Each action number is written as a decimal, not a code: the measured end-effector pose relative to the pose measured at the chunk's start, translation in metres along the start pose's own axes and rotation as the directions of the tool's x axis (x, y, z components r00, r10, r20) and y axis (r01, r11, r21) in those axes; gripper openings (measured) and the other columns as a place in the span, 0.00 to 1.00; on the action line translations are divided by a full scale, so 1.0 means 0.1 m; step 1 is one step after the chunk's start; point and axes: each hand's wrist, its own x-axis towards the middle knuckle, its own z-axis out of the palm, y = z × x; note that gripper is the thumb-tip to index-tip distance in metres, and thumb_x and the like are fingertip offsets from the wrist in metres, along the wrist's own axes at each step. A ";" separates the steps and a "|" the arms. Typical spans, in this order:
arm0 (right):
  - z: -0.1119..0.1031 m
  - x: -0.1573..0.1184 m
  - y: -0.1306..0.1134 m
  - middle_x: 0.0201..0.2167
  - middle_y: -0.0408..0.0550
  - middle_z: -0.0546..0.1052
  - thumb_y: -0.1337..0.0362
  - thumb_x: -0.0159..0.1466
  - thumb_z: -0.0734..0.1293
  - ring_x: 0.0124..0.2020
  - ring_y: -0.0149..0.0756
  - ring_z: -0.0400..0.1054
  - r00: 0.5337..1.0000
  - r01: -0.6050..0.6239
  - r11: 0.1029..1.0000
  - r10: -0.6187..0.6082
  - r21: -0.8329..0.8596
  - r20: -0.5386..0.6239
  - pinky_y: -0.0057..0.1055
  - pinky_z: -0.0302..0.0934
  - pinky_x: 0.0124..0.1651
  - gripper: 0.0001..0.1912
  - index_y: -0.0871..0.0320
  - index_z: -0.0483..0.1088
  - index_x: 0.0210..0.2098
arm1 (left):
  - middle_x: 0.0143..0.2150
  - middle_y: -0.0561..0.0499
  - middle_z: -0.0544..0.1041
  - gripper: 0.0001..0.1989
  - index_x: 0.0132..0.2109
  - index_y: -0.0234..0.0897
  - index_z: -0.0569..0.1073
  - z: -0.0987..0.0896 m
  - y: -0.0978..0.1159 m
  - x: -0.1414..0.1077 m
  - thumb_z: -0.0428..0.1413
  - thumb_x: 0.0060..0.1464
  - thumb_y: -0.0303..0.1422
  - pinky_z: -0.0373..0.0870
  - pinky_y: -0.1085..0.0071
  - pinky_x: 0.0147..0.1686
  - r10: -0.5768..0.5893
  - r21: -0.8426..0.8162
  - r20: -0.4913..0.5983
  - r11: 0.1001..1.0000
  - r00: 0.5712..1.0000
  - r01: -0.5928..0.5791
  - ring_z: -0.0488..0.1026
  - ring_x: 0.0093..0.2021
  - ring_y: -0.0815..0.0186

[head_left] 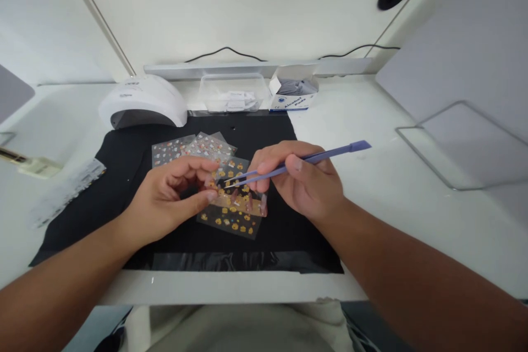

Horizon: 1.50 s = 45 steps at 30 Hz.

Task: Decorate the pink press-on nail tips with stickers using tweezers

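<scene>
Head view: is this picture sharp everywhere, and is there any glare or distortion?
Head view: slightly soft, lettering on the white lamp hard to read; pale glare on the clear tape edging the black mat; wide-angle distortion toward the borders.

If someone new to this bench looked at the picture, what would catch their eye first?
Probably the purple tweezers, slanting from the right hand toward the left hand's fingertips, above sticker sheets with small yellow figures. Next might come the white domed device at the black mat's far left corner, and the open Alcohol Pads box beyond the mat's far right.
</scene>
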 end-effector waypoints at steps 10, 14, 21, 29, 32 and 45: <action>0.01 0.02 0.00 0.21 0.46 0.76 0.55 0.67 0.66 0.28 0.37 0.72 0.998 0.055 0.997 -0.056 -0.046 -0.035 0.35 0.67 0.34 0.15 0.59 0.79 0.34 | 0.29 0.54 0.78 0.10 0.39 0.36 0.76 0.03 0.05 0.01 0.64 0.48 0.23 0.73 0.81 0.29 0.010 0.058 -0.152 0.998 0.988 -0.001 0.75 0.29 0.73; 0.01 0.02 0.00 0.22 0.46 0.75 0.56 0.68 0.65 0.29 0.37 0.73 0.996 0.078 0.995 -0.080 -0.059 -0.041 0.37 0.68 0.36 0.15 0.59 0.78 0.34 | 0.28 0.54 0.77 0.09 0.38 0.35 0.75 0.03 0.05 0.02 0.65 0.48 0.25 0.72 0.80 0.28 -0.019 0.057 -0.172 0.998 0.985 0.029 0.74 0.28 0.72; 0.02 0.00 0.00 0.24 0.45 0.75 0.55 0.68 0.65 0.30 0.37 0.72 0.993 0.096 0.989 -0.103 -0.114 -0.058 0.36 0.67 0.35 0.14 0.58 0.78 0.36 | 0.27 0.54 0.76 0.09 0.37 0.35 0.75 0.04 0.04 0.02 0.65 0.47 0.27 0.71 0.79 0.25 -0.012 0.095 -0.212 0.995 0.977 0.033 0.73 0.26 0.72; 0.05 -0.02 0.02 0.27 0.47 0.77 0.57 0.68 0.65 0.33 0.38 0.73 0.987 0.122 0.972 -0.139 -0.200 -0.075 0.39 0.68 0.39 0.13 0.57 0.78 0.38 | 0.28 0.55 0.76 0.09 0.37 0.36 0.74 0.04 0.05 0.03 0.64 0.48 0.24 0.72 0.81 0.28 -0.004 0.061 -0.185 0.998 0.983 0.016 0.73 0.27 0.74; 0.04 -0.03 0.02 0.27 0.47 0.77 0.57 0.68 0.65 0.33 0.39 0.73 0.988 0.122 0.970 -0.138 -0.210 -0.062 0.39 0.68 0.39 0.13 0.57 0.78 0.38 | 0.30 0.55 0.76 0.10 0.38 0.37 0.73 0.04 0.04 0.04 0.64 0.48 0.23 0.72 0.81 0.28 0.010 0.059 -0.159 0.998 0.987 -0.001 0.74 0.28 0.73; 0.02 -0.01 0.01 0.29 0.48 0.77 0.57 0.68 0.66 0.34 0.40 0.73 0.990 0.114 0.974 -0.129 -0.196 -0.063 0.40 0.67 0.39 0.13 0.59 0.78 0.38 | 0.35 0.54 0.75 0.17 0.48 0.40 0.72 -0.03 -0.05 0.03 0.62 0.52 0.22 0.73 0.81 0.34 0.084 -0.089 -0.022 0.992 0.996 -0.085 0.72 0.33 0.74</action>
